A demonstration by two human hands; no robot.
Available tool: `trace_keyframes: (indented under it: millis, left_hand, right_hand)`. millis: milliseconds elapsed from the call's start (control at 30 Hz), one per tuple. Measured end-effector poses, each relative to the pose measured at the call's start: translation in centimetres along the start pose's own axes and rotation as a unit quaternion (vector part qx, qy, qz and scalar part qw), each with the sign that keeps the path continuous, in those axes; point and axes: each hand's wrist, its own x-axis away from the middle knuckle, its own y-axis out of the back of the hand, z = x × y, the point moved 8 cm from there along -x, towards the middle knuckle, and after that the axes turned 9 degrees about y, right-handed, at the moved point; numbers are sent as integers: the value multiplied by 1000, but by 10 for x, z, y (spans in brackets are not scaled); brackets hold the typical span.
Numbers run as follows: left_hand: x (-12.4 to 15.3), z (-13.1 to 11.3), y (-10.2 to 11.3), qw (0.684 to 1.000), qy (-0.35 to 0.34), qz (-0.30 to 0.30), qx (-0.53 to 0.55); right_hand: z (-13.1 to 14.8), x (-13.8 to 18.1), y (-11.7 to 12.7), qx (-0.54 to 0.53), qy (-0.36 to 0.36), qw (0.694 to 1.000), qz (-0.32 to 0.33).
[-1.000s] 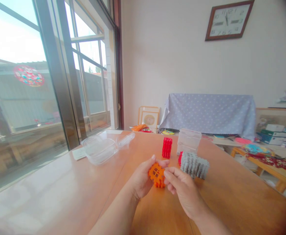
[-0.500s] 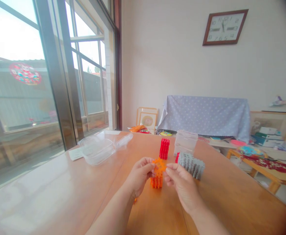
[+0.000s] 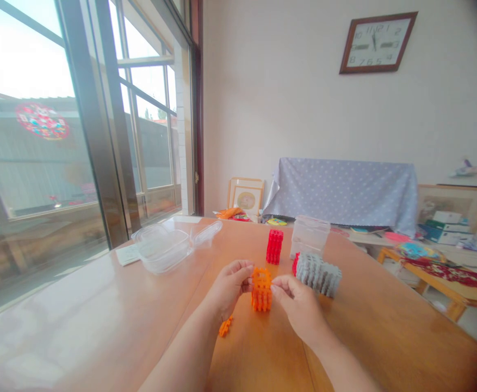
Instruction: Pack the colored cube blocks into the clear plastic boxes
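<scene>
An orange stack of interlocking plastic building pieces (image 3: 261, 299) stands upright on the wooden table. At its top is an orange building piece (image 3: 262, 276), level with the stack and touching it or nearly so. My left hand (image 3: 233, 286) pinches that piece's left edge, its fingertips partly hidden. From the right, my right hand (image 3: 294, 299) has thumb and fingers closed on the opposite edge. A loose orange piece (image 3: 225, 326) lies beside my left wrist. Behind the hands stands a red stack (image 3: 274, 246), and to the right lies a grey stack (image 3: 318, 275) with red at its left end.
Clear plastic containers (image 3: 165, 250) sit at the table's back left, over a pale paper (image 3: 127, 255). A translucent box (image 3: 310, 237) stands behind the grey stack. The wooden table (image 3: 173, 326) reaches a window at left; a low side table (image 3: 446, 277) is at far right.
Both hands have lowered the orange piece from a tilted position above the stack to lie flat at its top. More of the loose orange piece by my left wrist now shows.
</scene>
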Motion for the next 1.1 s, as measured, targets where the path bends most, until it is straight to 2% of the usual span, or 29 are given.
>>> trace_keyframes:
  millis: [167,433,567,633,733,800,900,1000,1100]
  left_hand:
    - [1,-7,23,991,-13,-99,-90]
    - [-3,-7,33,980,-6,-134,-146]
    - [-5,-10,51,965,-17,-172,-199]
    - [-4,-12,64,945,-24,-196,-261]
    - [-2,-14,75,890,-28,-211,-403]
    - [1,-12,74,850,-19,-201,-487]
    - [4,-5,67,806,2,-171,-566]
    - [4,-2,61,786,4,-166,-595]
    - [0,-3,64,799,-3,-184,-572]
  right_hand:
    - [-9,-2,3,25,-15,1000,-9]
    - [-24,-2,2,48,-33,998,-13]
    - [-30,-1,5,62,-40,997,-14]
    - [-29,-1,6,64,-39,997,-13]
    - [-25,-1,6,64,-33,997,-5]
    - [-23,-2,5,69,-29,997,-1]
    - [-22,-2,6,73,-29,997,-7]
    - [-22,-2,7,71,-29,997,-14]
    - [-20,-2,9,74,-29,997,-16]
